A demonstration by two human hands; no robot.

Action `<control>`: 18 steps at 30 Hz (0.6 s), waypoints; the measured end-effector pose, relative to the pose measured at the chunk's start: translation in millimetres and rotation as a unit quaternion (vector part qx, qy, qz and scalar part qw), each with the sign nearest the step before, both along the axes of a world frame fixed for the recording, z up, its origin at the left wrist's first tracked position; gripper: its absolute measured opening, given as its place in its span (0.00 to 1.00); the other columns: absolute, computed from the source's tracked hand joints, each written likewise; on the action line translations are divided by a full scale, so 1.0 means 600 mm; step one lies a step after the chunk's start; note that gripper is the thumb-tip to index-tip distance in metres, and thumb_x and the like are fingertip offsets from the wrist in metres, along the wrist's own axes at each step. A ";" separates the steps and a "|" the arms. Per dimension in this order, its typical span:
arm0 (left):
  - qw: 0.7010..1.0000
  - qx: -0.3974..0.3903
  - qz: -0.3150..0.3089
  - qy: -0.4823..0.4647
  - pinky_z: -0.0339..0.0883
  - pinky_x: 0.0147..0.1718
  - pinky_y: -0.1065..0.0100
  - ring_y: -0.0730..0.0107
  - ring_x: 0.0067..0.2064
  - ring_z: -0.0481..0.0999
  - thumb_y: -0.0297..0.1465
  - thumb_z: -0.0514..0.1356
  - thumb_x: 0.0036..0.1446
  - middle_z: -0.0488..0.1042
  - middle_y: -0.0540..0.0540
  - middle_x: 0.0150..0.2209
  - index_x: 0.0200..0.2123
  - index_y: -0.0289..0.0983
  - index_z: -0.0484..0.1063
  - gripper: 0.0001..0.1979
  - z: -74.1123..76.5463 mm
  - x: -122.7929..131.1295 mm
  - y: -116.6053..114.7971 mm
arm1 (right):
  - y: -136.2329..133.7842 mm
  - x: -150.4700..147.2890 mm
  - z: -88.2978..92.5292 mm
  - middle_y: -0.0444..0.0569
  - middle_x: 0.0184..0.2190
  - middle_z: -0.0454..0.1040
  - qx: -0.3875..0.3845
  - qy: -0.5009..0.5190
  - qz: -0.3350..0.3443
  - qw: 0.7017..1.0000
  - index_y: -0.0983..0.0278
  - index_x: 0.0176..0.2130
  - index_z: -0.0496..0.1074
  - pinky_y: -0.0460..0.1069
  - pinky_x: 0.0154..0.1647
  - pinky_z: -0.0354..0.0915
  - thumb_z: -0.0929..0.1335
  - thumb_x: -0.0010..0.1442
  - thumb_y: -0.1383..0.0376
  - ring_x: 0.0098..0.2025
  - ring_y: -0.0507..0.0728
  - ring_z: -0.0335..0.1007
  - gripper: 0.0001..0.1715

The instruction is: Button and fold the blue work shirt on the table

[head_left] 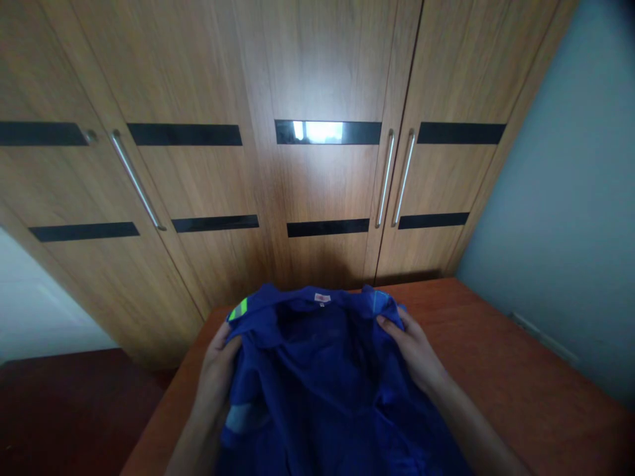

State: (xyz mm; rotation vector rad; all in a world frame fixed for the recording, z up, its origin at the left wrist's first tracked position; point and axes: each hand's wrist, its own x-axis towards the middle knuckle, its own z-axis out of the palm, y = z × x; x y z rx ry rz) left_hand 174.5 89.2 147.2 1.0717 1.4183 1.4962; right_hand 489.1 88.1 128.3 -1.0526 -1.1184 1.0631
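A dark blue work jacket hangs spread between my hands, its collar end away from me and its inside partly showing. A small white label is at the neck. Yellow-green and grey reflective trim marks the left shoulder, and a grey band lies lower on that side. My left hand is closed on the left shoulder. On the other side, my right hand grips the right shoulder, thumb on top. The fingers of both hands are partly hidden by the cloth.
Under and behind the jacket is a reddish-brown wooden tabletop. Beyond it stands a wooden wardrobe with metal handles and dark strips. A pale wall borders the right side, and a dark red floor shows at lower left.
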 end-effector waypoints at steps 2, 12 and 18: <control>0.998 0.007 -0.047 -0.029 0.74 0.38 0.63 0.60 0.38 0.80 0.42 0.58 0.49 0.81 0.45 0.39 0.56 0.38 0.67 0.30 0.000 0.054 -0.008 | -0.003 -0.048 0.004 0.47 0.46 0.77 -0.015 0.066 0.055 0.996 0.58 0.50 0.73 0.56 0.54 0.63 0.70 0.56 0.54 0.51 0.61 0.71 0.23; 0.848 0.242 -0.264 0.391 0.43 0.62 0.38 0.42 0.69 0.38 0.35 0.73 0.38 0.44 0.40 0.69 0.61 0.45 0.61 0.45 -0.128 0.170 -0.034 | -0.011 -0.112 -0.060 0.51 0.39 0.79 -0.171 0.182 0.180 0.952 0.63 0.44 0.76 0.59 0.49 0.66 0.63 0.57 0.43 0.44 0.62 0.74 0.30; 0.911 0.144 -0.227 0.313 0.67 0.53 0.58 0.59 0.53 0.73 0.21 0.58 0.48 0.74 0.43 0.53 0.56 0.42 0.67 0.30 -0.177 0.145 -0.006 | -0.039 -0.041 -0.059 0.50 0.46 0.77 -0.050 -0.117 0.232 0.964 0.61 0.52 0.72 0.59 0.55 0.62 0.65 0.59 0.52 0.49 0.61 0.71 0.25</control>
